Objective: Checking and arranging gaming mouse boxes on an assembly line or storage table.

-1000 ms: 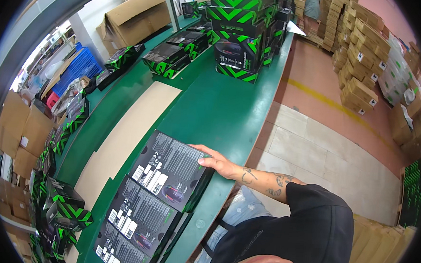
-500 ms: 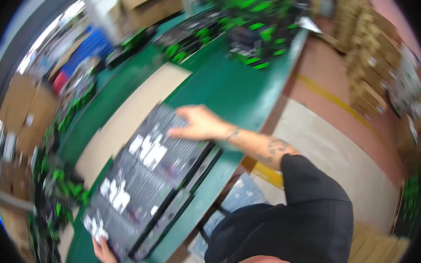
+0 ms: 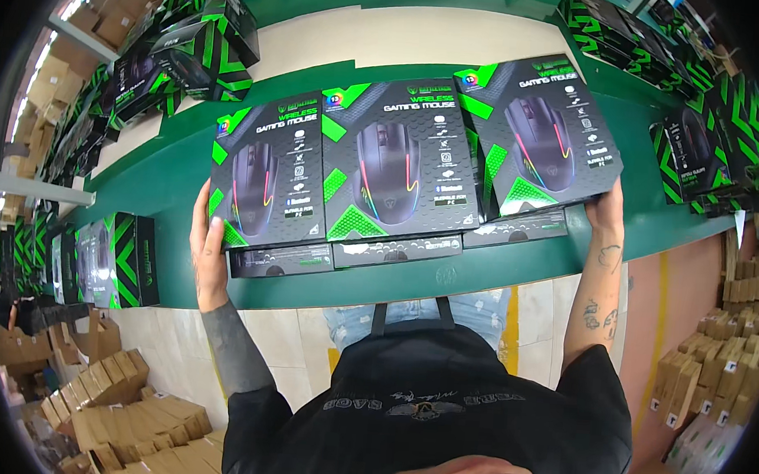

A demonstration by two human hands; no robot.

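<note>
Three black and green computer mouse boxes lie side by side in a row, mouse pictures facing up: the left box [image 3: 266,174], the middle box [image 3: 401,160] and the right box [image 3: 538,134]. My left hand [image 3: 207,252] grips the outer end of the left box, thumb at its lower corner. My right hand [image 3: 607,207] holds the right box at its lower right corner. The right box is slightly tilted and sits higher than the others. Beneath the row, the edges of another layer of boxes [image 3: 396,251] show along the near side.
The green workbench [image 3: 174,190] extends to both sides, with a beige strip [image 3: 409,37] behind the row. Stacked mouse boxes stand at the left [image 3: 204,57] and right [image 3: 715,145]; more boxes [image 3: 117,260] sit near the left edge. Brown cartons [image 3: 142,431] lie on the floor.
The boxes' upper faces showed white patches; now mouse pictures face up. My right hand has gone from lying on the far box to gripping the right end. The view has swung round.
</note>
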